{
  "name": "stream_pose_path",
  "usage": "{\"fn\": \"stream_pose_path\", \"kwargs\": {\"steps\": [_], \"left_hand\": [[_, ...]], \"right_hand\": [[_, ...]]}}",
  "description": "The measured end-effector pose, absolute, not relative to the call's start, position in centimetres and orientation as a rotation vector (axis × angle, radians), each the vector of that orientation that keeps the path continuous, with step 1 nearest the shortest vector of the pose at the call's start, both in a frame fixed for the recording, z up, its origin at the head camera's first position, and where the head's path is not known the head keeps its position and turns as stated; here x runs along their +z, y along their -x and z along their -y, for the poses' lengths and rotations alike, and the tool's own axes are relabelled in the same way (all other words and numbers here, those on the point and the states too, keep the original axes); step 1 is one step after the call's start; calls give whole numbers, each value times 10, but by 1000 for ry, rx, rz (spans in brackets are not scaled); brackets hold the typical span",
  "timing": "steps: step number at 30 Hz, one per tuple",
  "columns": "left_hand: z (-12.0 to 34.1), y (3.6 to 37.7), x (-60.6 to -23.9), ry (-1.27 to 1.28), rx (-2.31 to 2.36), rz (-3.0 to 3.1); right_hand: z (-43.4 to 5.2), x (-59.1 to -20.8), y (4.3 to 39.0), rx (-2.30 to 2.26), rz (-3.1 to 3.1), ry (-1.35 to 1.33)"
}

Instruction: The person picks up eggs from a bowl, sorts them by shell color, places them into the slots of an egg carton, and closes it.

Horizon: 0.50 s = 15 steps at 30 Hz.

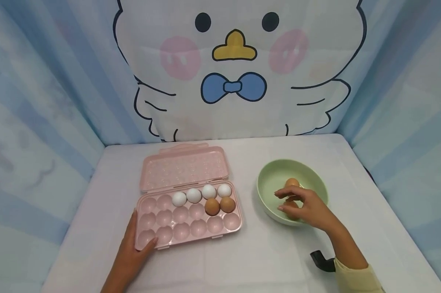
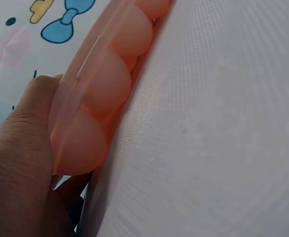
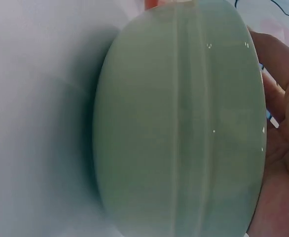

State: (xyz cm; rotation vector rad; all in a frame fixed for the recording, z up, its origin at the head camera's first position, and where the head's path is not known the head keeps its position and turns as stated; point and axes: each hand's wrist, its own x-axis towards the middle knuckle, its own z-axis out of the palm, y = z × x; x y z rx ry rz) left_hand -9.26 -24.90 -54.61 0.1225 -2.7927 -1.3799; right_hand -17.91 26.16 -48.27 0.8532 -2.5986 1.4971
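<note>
A pink plastic egg carton (image 1: 191,240) lies with its lid (image 1: 185,169) folded back. Several white eggs (image 1: 194,195) fill part of its back row, and two brown eggs (image 1: 212,207) sit in the middle row at the right. My left hand (image 1: 130,248) grips the carton's front left corner, thumb on the front edge and fingers along the left side. Over the light green bowl (image 1: 317,179), my right hand (image 1: 308,207) reaches down with thumb and fingers apart around a brown egg (image 1: 291,204). Another brown egg (image 1: 291,182) shows behind the fingers.
A white cloth covers the table (image 1: 257,264). Near the right sleeve lies a black curved object (image 1: 321,260). Printed curtains (image 1: 235,118) hang behind the table and on both sides.
</note>
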Motion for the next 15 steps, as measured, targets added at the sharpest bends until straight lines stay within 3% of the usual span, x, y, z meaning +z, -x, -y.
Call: {"fn": "stream_pose_path", "kwargs": {"steps": [15], "left_hand": [[249,92,-545,-126,-1354,2792]], "right_hand": [[-267,-481,188,1434,2958,-719]]}}
